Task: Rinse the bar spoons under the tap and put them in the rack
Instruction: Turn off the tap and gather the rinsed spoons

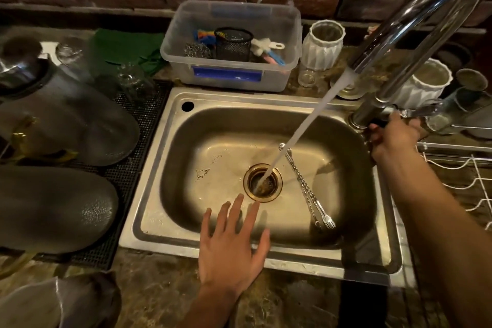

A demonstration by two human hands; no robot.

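Two hands are in view over one steel sink. Starting at the left, dark oval trays lie upside down on a black mesh mat; three show plainly, and a fourth shape at the bottom corner is too cut off to count with confidence. Some clear glassware stands behind them, too blurred to number, beside one green cloth. Behind the sink sits one clear plastic tub with a blue panel on its front; no writing on it can be read. Inside it are one black mesh cup, one steel scourer and some coloured brushes.

The left hand hovers above the near edge of the basin, palm down, all fingers spread wide, holding nothing and touching nothing that can be seen. One stream of water falls slantwise from the tap straight into the brass-ringed drain. The bar spoons lie on the basin floor just right of the drain, bunched together with twisted stems; there seem to be two or three, and the exact count cannot be told. Their upper ends lie at the edge of the stream.

The right hand is wrapped around the tap's handle at its base. Two white ribbed pots stand behind, and one white wire rack sits at the far right.
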